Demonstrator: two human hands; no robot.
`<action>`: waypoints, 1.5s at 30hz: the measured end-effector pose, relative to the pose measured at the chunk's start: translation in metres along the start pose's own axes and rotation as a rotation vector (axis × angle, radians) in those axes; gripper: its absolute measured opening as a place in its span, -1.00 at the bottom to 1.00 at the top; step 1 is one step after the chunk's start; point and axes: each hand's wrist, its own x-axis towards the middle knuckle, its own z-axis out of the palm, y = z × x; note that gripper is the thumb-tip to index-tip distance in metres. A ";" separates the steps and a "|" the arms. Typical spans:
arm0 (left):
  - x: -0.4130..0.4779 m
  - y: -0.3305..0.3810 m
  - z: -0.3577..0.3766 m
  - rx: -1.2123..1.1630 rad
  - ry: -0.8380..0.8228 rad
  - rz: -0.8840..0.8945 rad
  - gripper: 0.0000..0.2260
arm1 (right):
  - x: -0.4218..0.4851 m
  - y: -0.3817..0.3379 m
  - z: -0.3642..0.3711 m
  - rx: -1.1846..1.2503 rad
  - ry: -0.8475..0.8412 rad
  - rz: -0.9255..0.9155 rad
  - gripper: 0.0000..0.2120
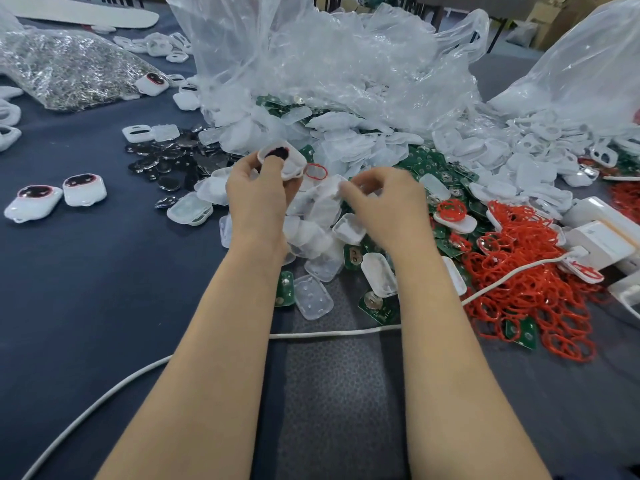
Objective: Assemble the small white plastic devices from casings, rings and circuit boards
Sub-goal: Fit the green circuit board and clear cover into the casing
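My left hand [258, 194] grips a white casing [282, 161] with a dark round opening, held up over the heap, thumb on its rim. Just right of it, my right hand [384, 202] pinches a clear-white casing half [330, 188] at the top of the heap; the fingers are blurred. A loose red ring [316, 171] lies between the two hands. Green circuit boards [429, 164] and red rings [526, 271] are piled to the right. Two assembled devices [59, 197] lie at the left on the blue cloth.
Big clear plastic bags [329, 57] of casings fill the back. Dark coin cells [169, 157] lie left of the heap. A bag of small metal parts [69, 71] is at far left. A white cable [329, 332] crosses the near table. White boxes [602, 233] stand right.
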 end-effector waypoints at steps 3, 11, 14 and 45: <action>0.001 0.002 -0.002 -0.041 0.043 0.045 -0.87 | -0.002 -0.007 0.011 -0.090 -0.106 0.010 -0.57; 0.001 0.002 -0.002 -0.016 0.048 0.044 -0.89 | 0.000 -0.007 0.016 0.086 -0.013 -0.002 -0.95; 0.000 0.002 -0.002 0.028 -0.003 -0.001 -0.91 | 0.003 0.001 0.003 0.380 0.024 0.056 -0.92; -0.011 -0.007 0.008 0.213 -0.205 -0.079 -0.84 | 0.000 -0.006 -0.004 0.694 0.069 0.051 -0.88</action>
